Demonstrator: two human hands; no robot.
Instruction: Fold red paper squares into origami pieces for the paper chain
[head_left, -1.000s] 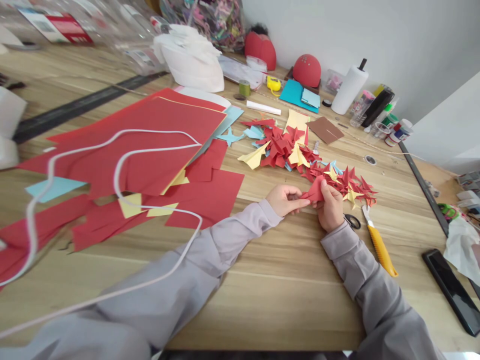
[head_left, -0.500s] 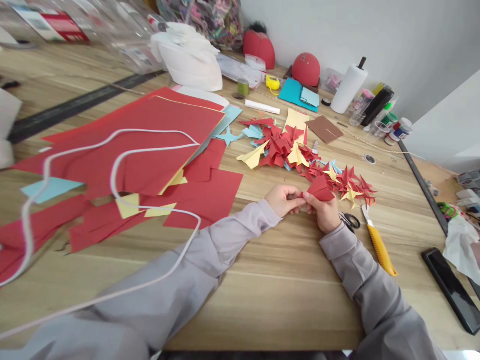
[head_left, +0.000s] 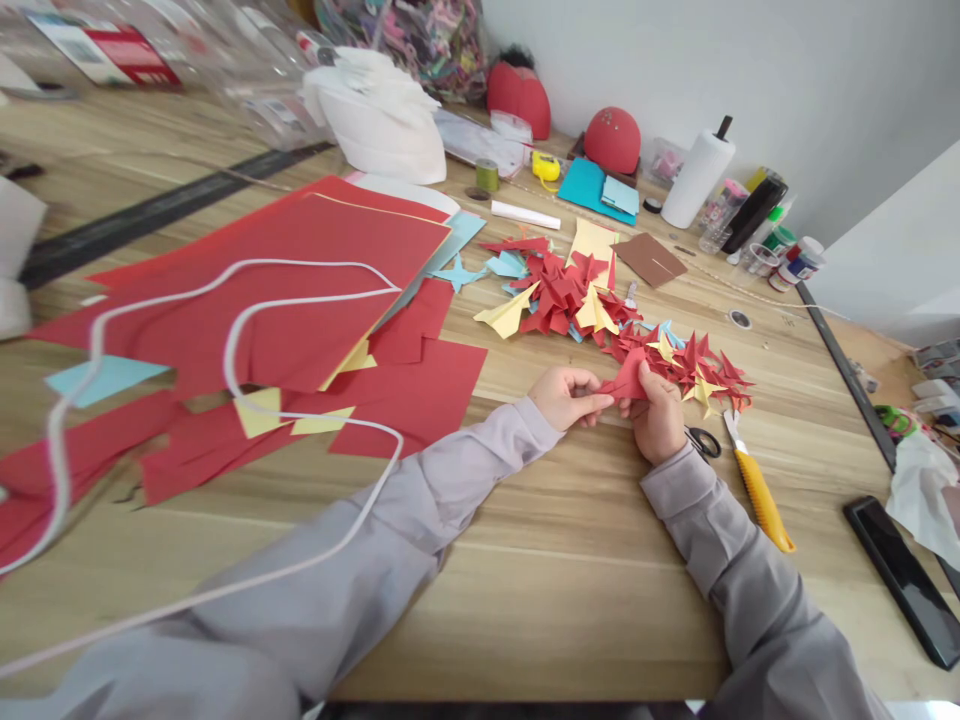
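Note:
Between my two hands, above the wooden table (head_left: 570, 600), is a small folded piece of red paper (head_left: 627, 378). The fingertips of my left hand (head_left: 566, 397) pinch its left end. My right hand (head_left: 660, 412) grips its right side with the thumb on top. Just behind the hands lies a pile of folded red paper pieces (head_left: 556, 290), with some yellow and light blue ones among them. Black-handled scissors (head_left: 703, 442) lie partly hidden behind my right wrist.
Large red sheets (head_left: 300, 280) and cut strips cover the left side, crossed by a white cable (head_left: 315, 264). A yellow-handled knife (head_left: 761, 497) and a black phone (head_left: 904, 580) lie at the right. Paint jars (head_left: 799, 262) and a white roll (head_left: 699, 180) stand at the back.
My right thumb and fingers have shifted on the red paper, which now shows a narrower shape between the hands. My left hand has hardly moved.

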